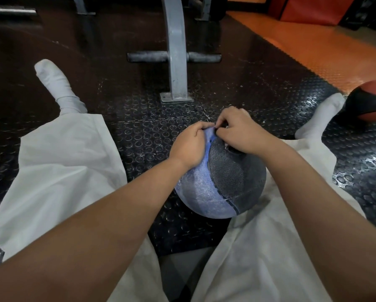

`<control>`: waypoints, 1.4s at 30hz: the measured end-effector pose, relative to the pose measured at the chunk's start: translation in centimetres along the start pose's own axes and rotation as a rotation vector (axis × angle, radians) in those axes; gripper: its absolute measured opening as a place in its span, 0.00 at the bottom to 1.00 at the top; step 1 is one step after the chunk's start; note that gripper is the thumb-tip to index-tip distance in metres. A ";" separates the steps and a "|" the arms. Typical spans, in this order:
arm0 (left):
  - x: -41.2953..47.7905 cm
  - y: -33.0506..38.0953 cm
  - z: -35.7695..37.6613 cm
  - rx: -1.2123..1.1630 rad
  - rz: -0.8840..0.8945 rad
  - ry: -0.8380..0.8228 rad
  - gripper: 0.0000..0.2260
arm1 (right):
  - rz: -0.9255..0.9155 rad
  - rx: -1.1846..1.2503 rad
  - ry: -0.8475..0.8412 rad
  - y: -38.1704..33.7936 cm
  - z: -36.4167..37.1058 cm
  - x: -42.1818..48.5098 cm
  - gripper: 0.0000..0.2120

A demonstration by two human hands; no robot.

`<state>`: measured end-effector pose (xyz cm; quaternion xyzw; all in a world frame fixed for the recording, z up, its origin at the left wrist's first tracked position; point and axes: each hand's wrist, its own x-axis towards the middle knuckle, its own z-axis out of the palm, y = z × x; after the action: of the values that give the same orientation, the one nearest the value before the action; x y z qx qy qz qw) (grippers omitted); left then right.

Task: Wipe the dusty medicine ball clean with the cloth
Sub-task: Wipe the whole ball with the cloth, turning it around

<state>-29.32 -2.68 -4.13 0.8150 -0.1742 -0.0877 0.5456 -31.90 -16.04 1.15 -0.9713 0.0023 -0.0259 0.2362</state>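
A medicine ball (217, 188), half dusty pale blue and half dark grey, sits on the floor between my legs and leans against my right thigh. My left hand (188, 149) lies over the blue upper side with its fingers curled over the top of the ball. My right hand (237, 131) sits on the top of the grey side, fingers curled and pinching something small where the two hands meet. A small pale scrap (226, 146), apparently the cloth, peeks out under my right palm; the rest of it is hidden.
I sit on a black studded rubber floor (152, 136) with legs spread, in white trousers and socks. A grey metal machine post (176, 62) with a bolted foot stands just beyond the ball. A red and black ball (372, 101) lies at the right by my foot. Orange flooring runs at the back right.
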 end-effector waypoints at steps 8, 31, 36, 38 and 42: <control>-0.5 -1.2 -0.3 -0.145 0.039 -0.022 0.14 | -0.151 0.090 -0.028 -0.7 0.8 -1.2 0.05; -1.1 0.3 1.5 -0.056 -0.047 0.172 0.18 | 0.420 0.365 0.185 2.3 0.0 1.5 0.07; -0.5 0.2 0.8 -0.058 -0.082 0.206 0.17 | 0.191 -0.126 0.419 -1.8 3.2 -0.8 0.14; -0.4 -0.4 0.2 -0.117 -0.067 0.166 0.15 | 0.028 -0.196 0.491 -3.4 4.9 -2.7 0.17; -1.0 -1.0 0.1 -0.178 -0.026 0.138 0.14 | -0.164 -0.116 0.445 -2.8 4.5 -4.9 0.14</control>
<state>-30.05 -2.08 -5.09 0.7697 -0.1174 -0.0536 0.6252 -36.57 -11.39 -1.75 -0.9506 -0.0234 -0.2581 0.1710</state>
